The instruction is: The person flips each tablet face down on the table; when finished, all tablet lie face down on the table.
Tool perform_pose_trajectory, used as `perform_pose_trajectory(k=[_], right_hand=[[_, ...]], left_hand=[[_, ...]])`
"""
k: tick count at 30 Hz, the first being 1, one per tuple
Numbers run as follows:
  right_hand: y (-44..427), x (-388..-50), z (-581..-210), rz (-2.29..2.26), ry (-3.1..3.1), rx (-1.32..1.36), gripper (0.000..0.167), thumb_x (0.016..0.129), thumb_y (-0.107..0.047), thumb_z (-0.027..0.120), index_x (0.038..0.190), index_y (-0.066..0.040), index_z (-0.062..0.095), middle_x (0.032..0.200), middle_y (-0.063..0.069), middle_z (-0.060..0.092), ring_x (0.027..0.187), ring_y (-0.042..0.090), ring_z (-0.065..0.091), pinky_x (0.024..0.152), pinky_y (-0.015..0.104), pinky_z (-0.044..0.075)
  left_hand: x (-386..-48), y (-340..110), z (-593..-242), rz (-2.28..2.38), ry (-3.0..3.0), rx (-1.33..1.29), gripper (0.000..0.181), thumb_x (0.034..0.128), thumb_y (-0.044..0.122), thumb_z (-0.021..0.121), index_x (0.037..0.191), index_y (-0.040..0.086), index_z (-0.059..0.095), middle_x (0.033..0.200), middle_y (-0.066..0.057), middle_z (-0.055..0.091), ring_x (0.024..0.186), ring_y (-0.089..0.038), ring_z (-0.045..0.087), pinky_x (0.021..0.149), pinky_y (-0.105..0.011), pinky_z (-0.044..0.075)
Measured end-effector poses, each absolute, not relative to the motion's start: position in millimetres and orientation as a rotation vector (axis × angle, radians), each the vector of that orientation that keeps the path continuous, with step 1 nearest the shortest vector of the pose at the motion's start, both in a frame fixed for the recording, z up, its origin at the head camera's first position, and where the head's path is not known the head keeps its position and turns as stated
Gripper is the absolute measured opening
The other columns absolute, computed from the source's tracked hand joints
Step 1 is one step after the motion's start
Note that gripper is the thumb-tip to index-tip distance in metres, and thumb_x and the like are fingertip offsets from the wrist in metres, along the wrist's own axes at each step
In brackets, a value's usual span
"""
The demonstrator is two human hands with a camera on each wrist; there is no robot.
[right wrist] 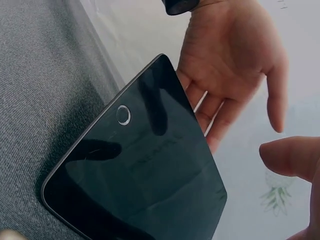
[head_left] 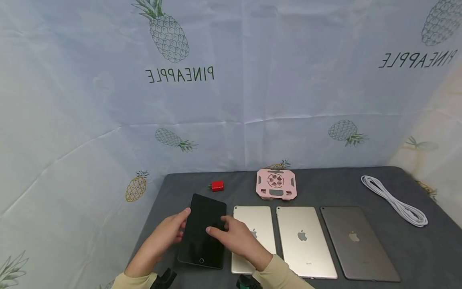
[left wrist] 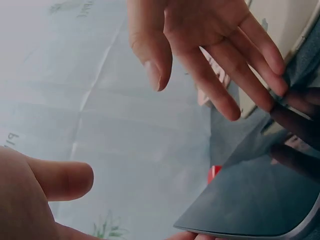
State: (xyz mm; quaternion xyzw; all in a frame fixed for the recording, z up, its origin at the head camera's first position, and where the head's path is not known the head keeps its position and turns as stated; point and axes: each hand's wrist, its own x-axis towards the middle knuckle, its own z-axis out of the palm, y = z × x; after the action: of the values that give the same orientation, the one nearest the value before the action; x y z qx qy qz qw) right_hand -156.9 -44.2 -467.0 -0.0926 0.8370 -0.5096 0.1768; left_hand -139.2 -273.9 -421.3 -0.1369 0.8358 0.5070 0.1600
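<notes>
A black tablet (head_left: 203, 247) lies screen up and tilted at the left of the table, its round home button (right wrist: 123, 115) at the near end. Along its raised left edge, my left hand (head_left: 164, 235) supports it with fairly straight fingers underneath; the thumb stands apart from the screen in the right wrist view. Over the right side hovers my right hand (head_left: 243, 239), fingers spread and thumb above the glass. Whether its fingertips touch the tablet, I cannot tell. Two gold tablets (head_left: 252, 218) (head_left: 304, 253) and a grey tablet (head_left: 357, 257) lie back up to the right.
A red charger plug (head_left: 217, 186) sits beyond the black tablet. Farther right is a pink tablet-like stand or case with a round cutout (head_left: 276, 182). A coiled white cable (head_left: 397, 202) lies at the far right. Pineapple-print cloth (head_left: 231, 100) hangs behind the dark table (head_left: 328, 184).
</notes>
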Motion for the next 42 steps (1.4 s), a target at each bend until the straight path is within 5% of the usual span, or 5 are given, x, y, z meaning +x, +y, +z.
perform_pose_trajectory(k=[2, 8, 17, 24, 42], right_hand=[[-44.5, -156.9, -466.7, -1.447, 2.361, -0.259, 0.079, 0.097, -0.054, 0.072, 0.150, 0.002, 0.058, 0.136, 0.027, 0.070, 0.117, 0.039, 0.072, 0.095, 0.060, 0.061], [-44.1, -157.8, -467.2, -1.454, 2.359, -0.247, 0.082, 0.097, -0.059, 0.070, 0.150, 0.001, 0.058, 0.138, 0.026, 0.070, 0.121, 0.039, 0.071, 0.097, 0.061, 0.061], [-42.1, -158.6, -467.7, -1.495, 2.331, -0.228, 0.087, 0.096, -0.066, 0.068, 0.149, 0.003, 0.059, 0.136, 0.024, 0.071, 0.117, 0.035, 0.072, 0.097, 0.060, 0.061], [-41.5, -160.1, -468.1, -1.501, 2.321, -0.201, 0.092, 0.096, -0.071, 0.065, 0.152, 0.002, 0.057, 0.135, 0.021, 0.072, 0.117, 0.033, 0.072, 0.098, 0.060, 0.060], [-39.3, -159.1, -462.1, -1.594, 2.217, -0.167, 0.099, 0.096, -0.076, 0.060, 0.157, 0.002, 0.050, 0.141, 0.023, 0.069, 0.111, 0.032, 0.076, 0.092, 0.055, 0.063]], left_hand=[[-138.7, -271.7, -418.0, 1.458, 2.386, -0.396, 0.068, 0.1085, 0.065, 0.047, 0.117, -0.002, 0.059, 0.115, -0.012, 0.055, 0.099, -0.025, 0.056, 0.085, -0.037, 0.055], [-138.5, -264.4, -409.9, 1.472, 2.407, -0.355, 0.083, 0.1071, 0.066, 0.050, 0.146, -0.007, 0.054, 0.133, -0.019, 0.060, 0.106, -0.027, 0.063, 0.092, -0.041, 0.061], [-138.1, -249.8, -403.1, 1.481, 2.473, -0.303, 0.064, 0.1094, 0.060, 0.051, 0.124, -0.001, 0.064, 0.120, -0.013, 0.060, 0.094, -0.023, 0.062, 0.088, -0.040, 0.058], [-136.6, -241.1, -401.1, 1.519, 2.478, -0.279, 0.071, 0.1092, 0.060, 0.051, 0.141, -0.002, 0.063, 0.123, -0.014, 0.065, 0.093, -0.022, 0.066, 0.091, -0.042, 0.061], [-135.6, -229.0, -400.3, 1.603, 2.443, -0.257, 0.071, 0.1098, 0.058, 0.051, 0.146, -0.001, 0.061, 0.126, -0.013, 0.066, 0.096, -0.024, 0.069, 0.088, -0.042, 0.062]])
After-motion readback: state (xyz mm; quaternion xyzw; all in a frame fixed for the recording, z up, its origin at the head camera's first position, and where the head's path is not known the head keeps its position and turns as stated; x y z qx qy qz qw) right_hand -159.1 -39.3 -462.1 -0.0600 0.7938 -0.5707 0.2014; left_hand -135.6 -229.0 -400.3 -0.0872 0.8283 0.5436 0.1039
